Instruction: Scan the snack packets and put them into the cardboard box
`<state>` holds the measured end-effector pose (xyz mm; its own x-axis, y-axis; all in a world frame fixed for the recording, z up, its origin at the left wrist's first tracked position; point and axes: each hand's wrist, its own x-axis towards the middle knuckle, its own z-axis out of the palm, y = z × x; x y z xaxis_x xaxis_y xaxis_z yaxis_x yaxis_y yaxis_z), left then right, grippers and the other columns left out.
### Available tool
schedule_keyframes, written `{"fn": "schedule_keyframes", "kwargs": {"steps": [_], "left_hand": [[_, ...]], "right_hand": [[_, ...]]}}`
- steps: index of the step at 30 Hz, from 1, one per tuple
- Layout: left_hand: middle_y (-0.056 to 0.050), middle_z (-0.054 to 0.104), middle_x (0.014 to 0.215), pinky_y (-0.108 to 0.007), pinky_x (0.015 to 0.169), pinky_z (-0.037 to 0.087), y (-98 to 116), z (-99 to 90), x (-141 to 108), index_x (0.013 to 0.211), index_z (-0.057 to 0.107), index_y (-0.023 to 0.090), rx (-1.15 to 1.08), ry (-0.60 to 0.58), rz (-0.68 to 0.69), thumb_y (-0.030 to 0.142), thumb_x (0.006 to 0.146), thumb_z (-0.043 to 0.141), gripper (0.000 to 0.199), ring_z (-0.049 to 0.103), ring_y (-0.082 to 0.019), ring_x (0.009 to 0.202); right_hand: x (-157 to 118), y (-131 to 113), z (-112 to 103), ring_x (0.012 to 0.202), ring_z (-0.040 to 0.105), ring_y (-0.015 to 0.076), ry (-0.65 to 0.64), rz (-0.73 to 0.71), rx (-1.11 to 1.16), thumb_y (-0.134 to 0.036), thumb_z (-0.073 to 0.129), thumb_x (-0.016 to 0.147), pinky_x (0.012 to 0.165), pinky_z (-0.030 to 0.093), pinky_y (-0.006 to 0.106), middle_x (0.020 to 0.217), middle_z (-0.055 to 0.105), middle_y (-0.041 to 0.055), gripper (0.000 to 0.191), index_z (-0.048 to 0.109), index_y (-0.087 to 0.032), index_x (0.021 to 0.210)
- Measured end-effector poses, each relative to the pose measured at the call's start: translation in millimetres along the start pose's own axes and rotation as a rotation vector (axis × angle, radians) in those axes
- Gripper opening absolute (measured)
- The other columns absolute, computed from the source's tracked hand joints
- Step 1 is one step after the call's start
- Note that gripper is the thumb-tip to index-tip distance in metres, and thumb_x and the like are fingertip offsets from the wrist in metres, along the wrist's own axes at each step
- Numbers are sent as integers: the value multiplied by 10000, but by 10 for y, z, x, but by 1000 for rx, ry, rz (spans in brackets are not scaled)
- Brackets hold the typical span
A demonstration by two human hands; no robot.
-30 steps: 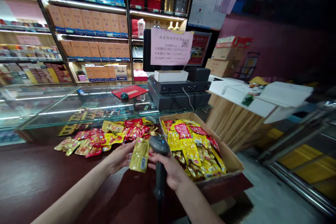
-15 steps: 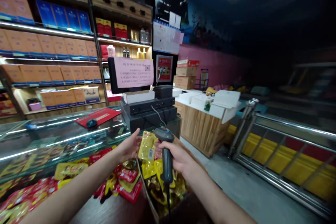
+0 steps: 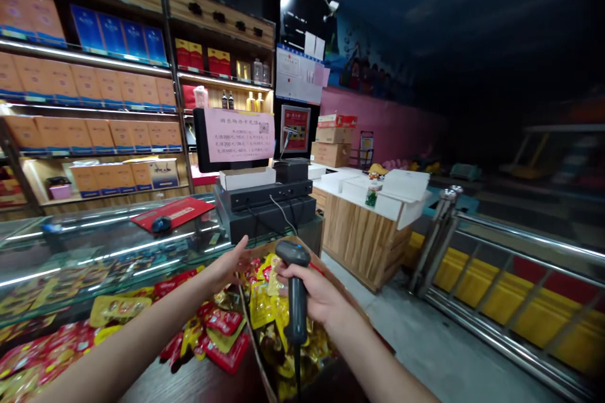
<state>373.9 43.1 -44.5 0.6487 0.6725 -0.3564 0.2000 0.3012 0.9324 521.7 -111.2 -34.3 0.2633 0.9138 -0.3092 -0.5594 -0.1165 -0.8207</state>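
My right hand [image 3: 316, 293] is wrapped round the handle of a black barcode scanner [image 3: 297, 296], its head up and its cable hanging down. Below it, a cardboard box [image 3: 253, 343] holds many yellow, gold and red snack packets [image 3: 262, 302]. My left hand [image 3: 231, 267] is at the box's left side, thumb raised and fingers stretched, with nothing visible in it. A pale yellow packet [image 3: 274, 278] lies by my right fingertips; I cannot tell whether they touch it. More red and yellow packets [image 3: 227, 334] are heaped left of the box, under my left forearm.
A glass display counter [image 3: 189, 245] stands ahead, with a mouse [image 3: 161, 225] on a red mat [image 3: 189, 211]. Behind the box are a cash drawer [image 3: 265, 217] and a monitor with a pink notice [image 3: 239, 135]. A metal railing [image 3: 515, 233] is at right.
The yellow packet that was upright between my hands is no longer held up there. My left hand has shifted slightly left and stays open; the scanner remains in my right hand.
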Motion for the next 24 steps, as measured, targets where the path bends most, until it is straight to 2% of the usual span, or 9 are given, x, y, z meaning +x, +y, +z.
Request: {"fn": "schedule_keyframes", "kwargs": {"steps": [4, 8, 11, 13, 16, 19, 22, 24], "left_hand": [[-162, 494, 1322, -385, 811, 434, -151, -390, -331, 1233, 512, 176, -15, 90, -27, 759, 673, 444, 811, 438, -308, 1209], [-162, 504, 1310, -358, 809, 450, -370, -761, -744, 1213, 538, 171, -80, 136, -16, 753, 686, 436, 792, 455, -294, 1196], [-160, 487, 1326, -367, 835, 449, -582, -958, -1014, 1226, 529, 163, -169, 164, -24, 756, 698, 414, 803, 448, -292, 1203], [-166, 454, 1356, -388, 854, 443, -749, -1035, -1140, 1252, 503, 162, -246, 162, -45, 743, 720, 401, 795, 429, -295, 1225], [-184, 415, 1383, -423, 872, 434, -1007, -1064, -1232, 1252, 495, 146, -373, 105, -53, 703, 757, 397, 752, 404, -312, 1249], [-194, 402, 1390, -439, 890, 427, -1210, -998, -1201, 1220, 516, 127, -514, 29, -37, 654, 789, 406, 690, 400, -320, 1253], [-181, 376, 1409, -419, 888, 440, -1306, -863, -1067, 1190, 529, 122, -593, 37, -30, 605, 820, 404, 621, 419, -301, 1236], [-145, 383, 1409, -384, 859, 463, -1313, -759, -959, 1152, 546, 141, -598, 113, -22, 567, 835, 420, 546, 440, -277, 1214]], "right_hand": [[-28, 250, 346, 708, 607, 132, -66, 52, 5, -123, 663, 555, 657, 471, 238, 807, 672, 47, 264, 655, -140, 819], [-66, 611, 713, 678, 599, 123, -157, 127, 47, -104, 657, 551, 676, 482, 255, 800, 663, 46, 267, 652, -135, 816], [-74, 923, 927, 665, 599, 126, -166, 180, 78, -98, 671, 534, 674, 488, 259, 776, 660, 42, 277, 652, -131, 808], [-49, 1126, 1008, 665, 595, 123, -124, 146, 83, -96, 688, 517, 658, 484, 243, 755, 659, 32, 286, 654, -131, 799], [31, 1376, 1034, 620, 578, 114, -2, 23, 54, -131, 720, 503, 611, 470, 226, 704, 653, 7, 289, 652, -139, 784], [142, 1522, 994, 616, 589, 138, 83, -53, -21, -179, 724, 519, 599, 471, 248, 678, 656, 0, 312, 648, -147, 820], [285, 1589, 948, 661, 611, 168, 78, -67, -149, -212, 701, 552, 613, 476, 268, 675, 661, -1, 354, 651, -152, 897], [388, 1620, 924, 733, 625, 189, 30, -124, -256, -234, 676, 583, 655, 481, 282, 723, 678, 13, 350, 658, -152, 923]]}}
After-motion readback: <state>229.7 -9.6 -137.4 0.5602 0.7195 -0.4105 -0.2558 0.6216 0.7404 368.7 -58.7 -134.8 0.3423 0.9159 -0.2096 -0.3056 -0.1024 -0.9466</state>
